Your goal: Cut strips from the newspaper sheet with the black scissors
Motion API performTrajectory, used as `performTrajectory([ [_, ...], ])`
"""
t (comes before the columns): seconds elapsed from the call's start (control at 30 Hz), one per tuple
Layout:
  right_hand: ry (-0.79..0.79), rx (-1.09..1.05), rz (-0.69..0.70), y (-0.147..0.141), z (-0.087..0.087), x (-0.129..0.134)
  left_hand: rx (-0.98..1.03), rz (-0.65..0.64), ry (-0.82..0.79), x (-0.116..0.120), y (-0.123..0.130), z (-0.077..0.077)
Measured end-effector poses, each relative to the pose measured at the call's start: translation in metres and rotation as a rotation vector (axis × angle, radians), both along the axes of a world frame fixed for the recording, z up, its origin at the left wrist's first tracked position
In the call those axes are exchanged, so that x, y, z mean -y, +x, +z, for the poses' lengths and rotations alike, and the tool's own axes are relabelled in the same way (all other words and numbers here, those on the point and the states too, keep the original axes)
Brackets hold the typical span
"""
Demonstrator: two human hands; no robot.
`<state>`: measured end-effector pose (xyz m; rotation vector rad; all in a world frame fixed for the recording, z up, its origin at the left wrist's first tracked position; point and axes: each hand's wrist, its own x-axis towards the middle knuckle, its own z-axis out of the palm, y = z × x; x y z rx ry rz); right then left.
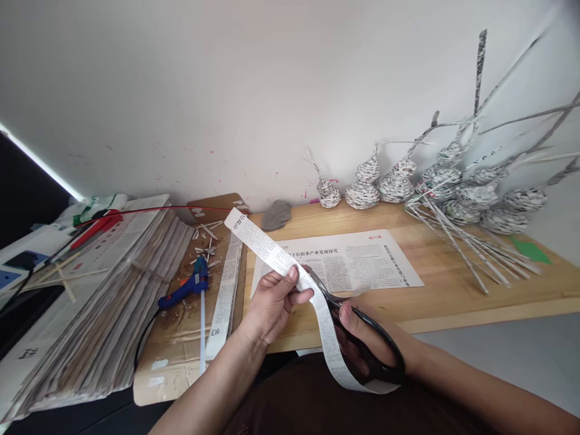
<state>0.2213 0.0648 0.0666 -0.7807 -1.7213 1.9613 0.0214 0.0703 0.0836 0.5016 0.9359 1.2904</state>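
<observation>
My left hand [276, 302] pinches a long strip of newspaper [328, 332] between thumb and fingers. One end of the strip points up and left; the rest curls down past my right hand, near my lap. My right hand [357, 332] grips black-handled scissors [399, 356], fingers through the loops. The scissor blades lie along the strip behind my left fingers, and how far apart they are is hidden. Beyond both hands, a larger sheet of newspaper [367, 266] lies flat on the wooden table [308, 223].
Left are a tall newspaper stack [113, 302], a blue glue gun [185, 287] on cardboard [167, 362], and cut newspaper strips [224, 302]. Along the wall stand several woven paper gourds [362, 190], a grey lump [276, 215] and rolled paper sticks [466, 241].
</observation>
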Motion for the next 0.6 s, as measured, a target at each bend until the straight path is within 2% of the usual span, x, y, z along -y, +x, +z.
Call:
performTrajectory([
  [0.27,-0.113,0.083,-0.032,0.0,0.004,0.001,0.0,-0.002,0.003,0.002,-0.002,0.0],
  [0.4,-0.095,0.12,0.005,0.005,0.004,0.002,-0.005,-0.03,-0.007,0.0,-0.008,0.003],
  [0.6,-0.044,0.078,0.029,0.007,0.002,0.002,-0.026,0.023,-0.02,0.001,-0.009,0.001],
])
